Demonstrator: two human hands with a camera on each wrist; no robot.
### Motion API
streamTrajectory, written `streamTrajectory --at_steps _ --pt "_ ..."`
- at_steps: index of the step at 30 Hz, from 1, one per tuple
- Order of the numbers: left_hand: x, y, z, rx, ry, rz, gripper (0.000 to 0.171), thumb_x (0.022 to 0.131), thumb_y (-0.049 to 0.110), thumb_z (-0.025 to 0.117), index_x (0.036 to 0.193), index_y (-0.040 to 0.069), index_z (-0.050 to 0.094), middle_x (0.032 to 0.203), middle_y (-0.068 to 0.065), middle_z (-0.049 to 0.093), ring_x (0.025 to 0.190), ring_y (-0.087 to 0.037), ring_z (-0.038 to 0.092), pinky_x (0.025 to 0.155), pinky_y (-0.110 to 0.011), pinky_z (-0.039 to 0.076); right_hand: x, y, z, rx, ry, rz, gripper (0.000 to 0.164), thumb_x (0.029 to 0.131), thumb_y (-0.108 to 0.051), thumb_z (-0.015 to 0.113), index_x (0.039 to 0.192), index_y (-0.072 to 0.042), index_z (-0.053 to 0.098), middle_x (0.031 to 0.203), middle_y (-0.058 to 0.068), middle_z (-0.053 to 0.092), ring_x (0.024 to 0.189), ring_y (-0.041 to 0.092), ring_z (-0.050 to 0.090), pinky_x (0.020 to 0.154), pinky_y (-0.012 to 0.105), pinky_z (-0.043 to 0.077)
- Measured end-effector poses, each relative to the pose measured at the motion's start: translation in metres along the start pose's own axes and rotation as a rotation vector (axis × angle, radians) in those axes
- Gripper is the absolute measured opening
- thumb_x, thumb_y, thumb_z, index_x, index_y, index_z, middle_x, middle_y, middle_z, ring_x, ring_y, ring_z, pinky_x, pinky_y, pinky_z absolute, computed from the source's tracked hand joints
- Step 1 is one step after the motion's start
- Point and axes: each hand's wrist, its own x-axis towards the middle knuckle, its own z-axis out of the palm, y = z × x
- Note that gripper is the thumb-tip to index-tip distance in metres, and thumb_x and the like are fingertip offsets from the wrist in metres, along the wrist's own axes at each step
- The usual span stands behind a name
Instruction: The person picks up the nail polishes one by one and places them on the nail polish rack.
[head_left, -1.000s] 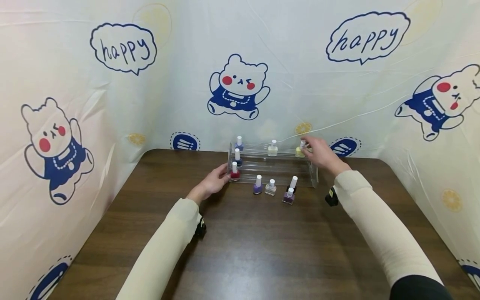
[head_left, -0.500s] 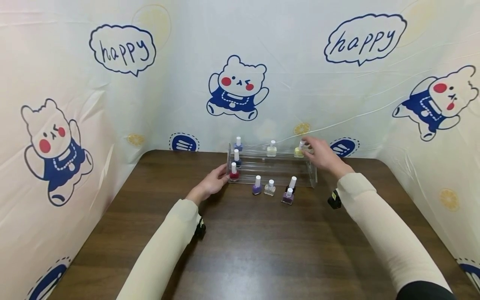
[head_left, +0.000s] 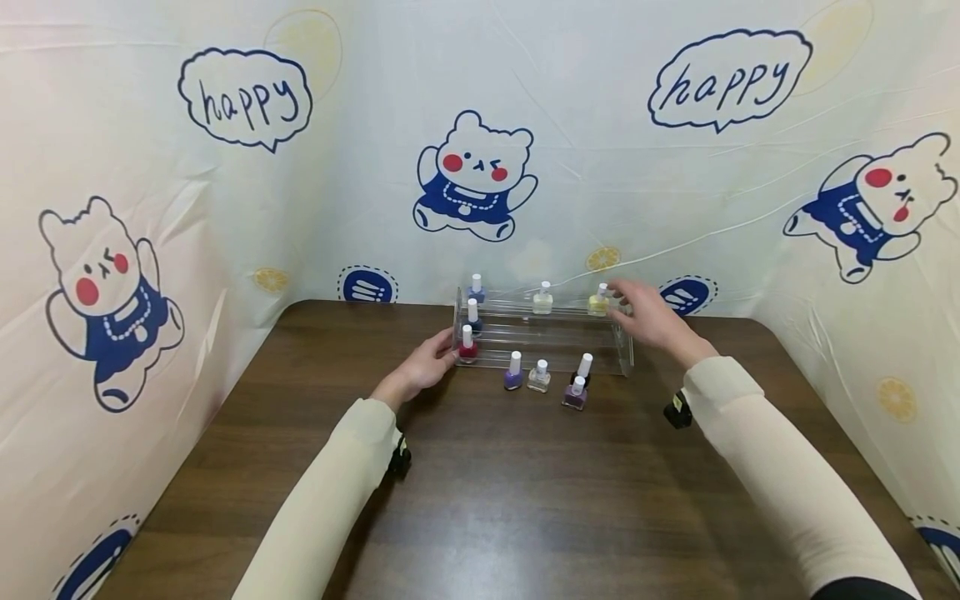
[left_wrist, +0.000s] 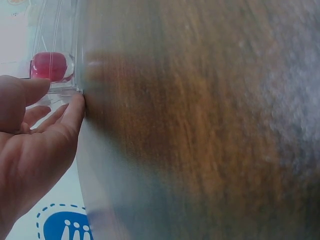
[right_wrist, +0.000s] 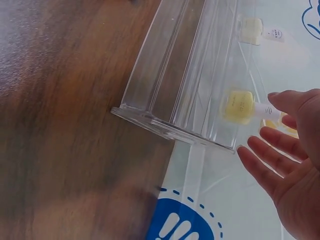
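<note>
A clear tiered rack stands at the back of the table, with my left hand holding its left end. In the left wrist view, thumb and fingers lie against its end panel beside a red nail polish bottle. Two blue-toned bottles stand above the red one. On the top tier are a pale yellow nail polish bottle and, at the right end, a yellow nail polish bottle. My right hand is beside that yellow bottle, its fingers spread and the thumb near the white cap.
Before the rack stand a purple bottle, a clear bottle, a black bottle and a dark purple bottle. A printed cloth hangs close behind the table.
My right hand has let go of the yellow nail polish bottle and drawn slightly to the right. The bottle stays on the top tier. My left hand keeps its place on the rack.
</note>
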Motion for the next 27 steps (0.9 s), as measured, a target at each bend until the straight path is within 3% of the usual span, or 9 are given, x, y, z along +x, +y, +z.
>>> streamTrajectory --at_steps 11,27 --pt "0.002 -0.002 0.0 0.002 0.0 0.002 0.059 0.109 0.017 0.049 0.163 0.017 0.026 0.164 -0.015 0.034 0.15 -0.035 0.033 0.123 -0.054 0.023 -0.015 -0.001 0.001 0.023 -0.003 0.019 0.044 0.101 -0.011 0.064 0.138 0.009 0.053 0.132 0.031 0.059 0.114 0.045 0.062 0.093 0.059 0.054" --pt "0.002 -0.001 0.001 0.004 -0.001 0.008 0.06 0.109 0.018 0.049 0.164 0.018 0.025 0.164 -0.015 0.034 0.15 -0.036 0.033 0.123 -0.055 0.023 -0.031 -0.002 0.007 0.029 0.036 -0.043 0.039 0.1 -0.011 0.065 0.134 0.006 0.058 0.122 0.026 0.063 0.105 0.04 0.063 0.085 0.053 0.056"
